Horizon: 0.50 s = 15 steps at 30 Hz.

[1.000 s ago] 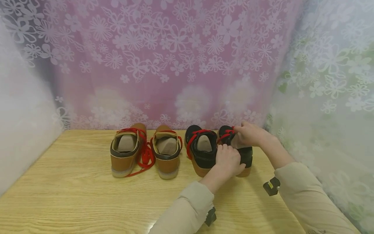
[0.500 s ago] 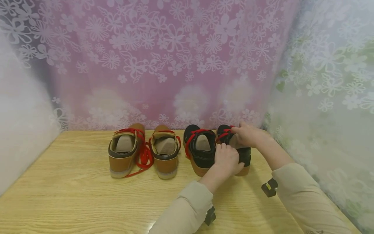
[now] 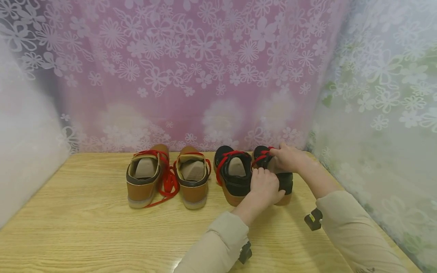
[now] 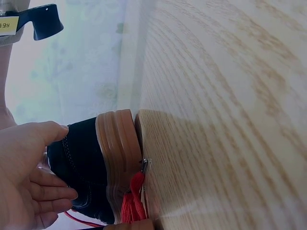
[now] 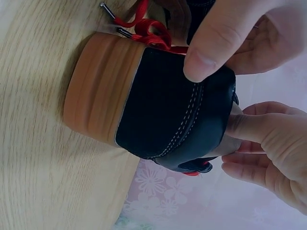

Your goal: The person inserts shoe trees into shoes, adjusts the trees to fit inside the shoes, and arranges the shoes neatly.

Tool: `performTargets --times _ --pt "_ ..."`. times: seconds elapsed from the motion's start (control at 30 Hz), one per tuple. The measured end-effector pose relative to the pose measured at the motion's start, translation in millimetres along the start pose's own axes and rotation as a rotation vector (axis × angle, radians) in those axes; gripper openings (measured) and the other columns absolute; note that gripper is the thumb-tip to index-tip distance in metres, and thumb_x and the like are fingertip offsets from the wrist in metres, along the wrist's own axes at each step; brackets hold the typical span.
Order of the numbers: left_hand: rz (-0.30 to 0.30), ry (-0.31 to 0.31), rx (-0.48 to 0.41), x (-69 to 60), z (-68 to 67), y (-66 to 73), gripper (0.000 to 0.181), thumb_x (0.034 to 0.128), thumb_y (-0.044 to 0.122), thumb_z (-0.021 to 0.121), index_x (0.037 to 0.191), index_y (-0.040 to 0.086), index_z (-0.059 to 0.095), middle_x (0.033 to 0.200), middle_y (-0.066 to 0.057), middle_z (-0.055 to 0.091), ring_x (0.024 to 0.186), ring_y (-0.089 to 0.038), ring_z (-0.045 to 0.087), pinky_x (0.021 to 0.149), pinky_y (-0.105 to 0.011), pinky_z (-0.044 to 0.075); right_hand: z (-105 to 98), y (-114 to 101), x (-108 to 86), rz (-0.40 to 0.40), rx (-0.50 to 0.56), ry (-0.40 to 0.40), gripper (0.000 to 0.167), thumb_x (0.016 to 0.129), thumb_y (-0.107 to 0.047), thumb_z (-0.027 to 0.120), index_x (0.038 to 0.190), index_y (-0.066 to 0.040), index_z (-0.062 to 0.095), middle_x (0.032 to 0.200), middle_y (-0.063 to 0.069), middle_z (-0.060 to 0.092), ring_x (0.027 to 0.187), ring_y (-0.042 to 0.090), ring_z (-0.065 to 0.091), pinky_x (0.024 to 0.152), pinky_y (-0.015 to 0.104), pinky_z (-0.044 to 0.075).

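Note:
In the head view, a black shoe with red laces and a brown sole stands at the right end of a row. My left hand holds it at the heel. Its thumb lies on the back, and the fingers are on the side, as the left wrist view shows. My right hand is at the shoe's opening. The right wrist view has its thumb and fingers around a beige insert at the collar. My hands hide part of this shoe. A second black shoe stands just left.
Two brown shoes stand further left, beige inserts inside them. A bundle of red laces lies between the pair. All stand on a wooden table. A pink flowered curtain hangs behind, and a pale sheet stands at the right.
The head view has shifted slightly, so the scene sits a little further left. Both hands keep the same hold on the black shoe and its insert.

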<state>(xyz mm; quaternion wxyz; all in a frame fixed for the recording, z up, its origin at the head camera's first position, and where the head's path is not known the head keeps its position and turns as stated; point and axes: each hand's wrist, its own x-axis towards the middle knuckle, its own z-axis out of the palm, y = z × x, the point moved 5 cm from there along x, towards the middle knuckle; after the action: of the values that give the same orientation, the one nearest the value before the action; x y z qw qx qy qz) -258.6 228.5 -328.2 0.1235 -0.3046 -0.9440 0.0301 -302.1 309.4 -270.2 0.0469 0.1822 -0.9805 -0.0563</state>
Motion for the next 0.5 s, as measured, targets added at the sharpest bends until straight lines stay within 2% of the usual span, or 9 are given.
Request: performTargets --times 0.23,0.5 --pt "0.007 0.005 -0.016 -1.4 -0.2 0.7 0.057 0.083 0.065 0.048 0.107 0.015 0.064 0.096 0.003 0.058 0.095 -0.016 0.048 0.087 -0.033 0.035 1.8 1.4 1.6 -0.001 -0.007 -0.017 0.015 0.085 -0.002 0.057 0.1 -0.006 0.058 0.079 0.013 0.045 0.06 0.025 0.047 0.055 0.04 0.042" --pt "0.001 0.018 -0.01 -1.3 -1.1 -0.8 0.056 0.0828 0.065 0.049 0.103 0.016 0.065 0.092 0.003 0.057 0.091 -0.016 0.048 0.084 -0.032 0.036 2.3 3.4 5.9 -0.002 0.001 -0.018 0.012 0.086 -0.001 0.056 0.096 -0.007 0.058 0.08 0.013 0.046 0.059 0.025 0.047 0.053 0.039 0.042"
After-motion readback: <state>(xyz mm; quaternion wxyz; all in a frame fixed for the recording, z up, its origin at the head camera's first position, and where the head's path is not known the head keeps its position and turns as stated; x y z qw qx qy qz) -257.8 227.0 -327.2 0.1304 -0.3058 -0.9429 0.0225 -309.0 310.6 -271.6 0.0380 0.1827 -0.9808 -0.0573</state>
